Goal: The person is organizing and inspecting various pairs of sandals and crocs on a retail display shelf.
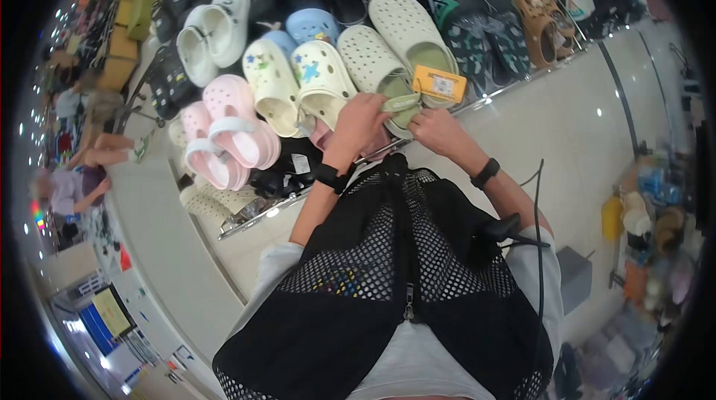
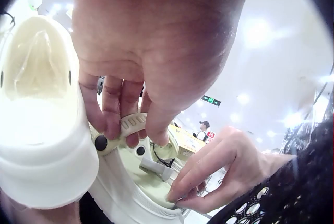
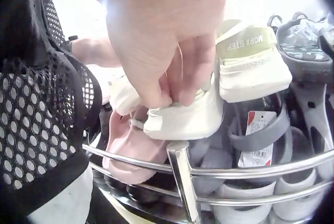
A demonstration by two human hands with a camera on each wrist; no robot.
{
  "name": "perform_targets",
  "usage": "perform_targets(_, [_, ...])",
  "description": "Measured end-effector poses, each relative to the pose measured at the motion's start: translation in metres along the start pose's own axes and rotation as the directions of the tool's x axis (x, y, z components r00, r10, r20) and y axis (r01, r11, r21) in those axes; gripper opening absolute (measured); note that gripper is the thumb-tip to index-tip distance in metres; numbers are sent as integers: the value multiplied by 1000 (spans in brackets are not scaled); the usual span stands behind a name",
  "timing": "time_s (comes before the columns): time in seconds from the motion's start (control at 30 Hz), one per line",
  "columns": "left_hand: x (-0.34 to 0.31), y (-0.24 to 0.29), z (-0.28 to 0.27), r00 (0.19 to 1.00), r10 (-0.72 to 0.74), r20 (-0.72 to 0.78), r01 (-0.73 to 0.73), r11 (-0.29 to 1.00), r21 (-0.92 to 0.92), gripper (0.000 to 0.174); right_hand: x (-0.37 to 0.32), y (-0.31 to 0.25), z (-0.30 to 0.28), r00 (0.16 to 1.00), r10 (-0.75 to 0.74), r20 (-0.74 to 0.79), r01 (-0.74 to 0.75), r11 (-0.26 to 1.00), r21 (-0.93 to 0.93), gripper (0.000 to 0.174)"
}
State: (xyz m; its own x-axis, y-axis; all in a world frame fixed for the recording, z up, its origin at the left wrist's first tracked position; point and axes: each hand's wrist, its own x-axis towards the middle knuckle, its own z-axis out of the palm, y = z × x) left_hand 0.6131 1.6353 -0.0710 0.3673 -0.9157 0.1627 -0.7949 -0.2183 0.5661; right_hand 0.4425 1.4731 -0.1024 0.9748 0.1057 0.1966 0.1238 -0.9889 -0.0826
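A cream clog [image 1: 367,57] with a pale green inside lies at the rack's front edge, its heel toward me. My left hand [image 1: 359,124] holds its heel strap [image 2: 134,123] between thumb and fingers. At the heel, my right hand [image 1: 445,131] pinches the rim, thumb inside the white heel wall [image 3: 182,122] in the right wrist view. A small greyish tag [image 2: 156,169] lies inside the clog. Just right of it is a matching clog [image 1: 406,16], with an orange price tag [image 1: 441,85] over its heel.
Pink clogs [image 1: 242,120] and white clogs with charms [image 1: 321,76] lie to the left. Dark patterned clogs [image 1: 485,35] and brown clogs [image 1: 543,23] lie to the right. A metal rail [image 3: 261,172] edges the rack, with more shoes below. Someone sits far left [image 1: 82,176].
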Motion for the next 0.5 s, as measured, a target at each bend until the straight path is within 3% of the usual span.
perform_targets(0.27, [4, 6, -6, 999, -50, -7, 50, 998, -38, 32, -7, -8, 6, 975, 57, -216, -46, 997, 55, 6])
perform_targets(0.5, [6, 5, -1, 994, -80, -81, 75, 995, -68, 29, -10, -19, -4, 950, 116, -289, -76, 986, 148, 8])
